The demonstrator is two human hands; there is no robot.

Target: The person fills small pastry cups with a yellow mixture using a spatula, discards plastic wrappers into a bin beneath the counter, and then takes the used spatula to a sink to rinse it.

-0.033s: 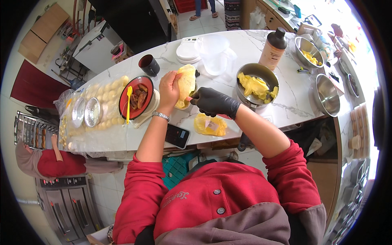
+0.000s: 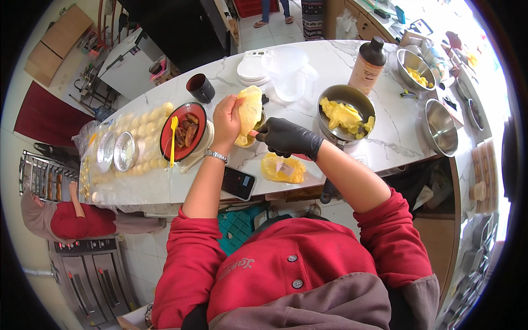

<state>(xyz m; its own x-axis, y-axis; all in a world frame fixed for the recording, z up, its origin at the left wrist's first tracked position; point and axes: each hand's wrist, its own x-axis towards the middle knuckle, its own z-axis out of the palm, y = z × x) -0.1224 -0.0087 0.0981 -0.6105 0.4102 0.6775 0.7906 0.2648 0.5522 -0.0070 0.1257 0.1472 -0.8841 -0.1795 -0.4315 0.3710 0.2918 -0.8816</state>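
Observation:
My left hand point(image 2: 226, 118), bare with a metal watch band at the wrist, holds up a flat, speckled pale-yellow piece point(image 2: 250, 107), perhaps dough. My right hand point(image 2: 283, 136), in a black glove, is closed beside its lower edge. A small pinkish tip shows at that glove's fingers; what it belongs to cannot be made out. Below and behind the piece, a small round container point(image 2: 258, 122) is mostly hidden. Left of my hands, a red bowl with a black rim point(image 2: 175, 147) holds brown pieces point(image 2: 190, 131) and a yellow plastic utensil point(image 2: 174, 138).
A pan point(image 2: 324, 132) of yellow food and a dark-capped bottle point(image 2: 368, 69) stand right. Nearer me lie a yellow package point(image 2: 283, 168) and a phone point(image 2: 238, 183). Dough balls point(image 2: 148, 126) and foil tins point(image 2: 124, 150) cover the left, where another person point(image 2: 82, 217) is.
The pale-yellow piece has shifted slightly up and left with my left hand, showing more of the container behind it. My right hand has barely moved.

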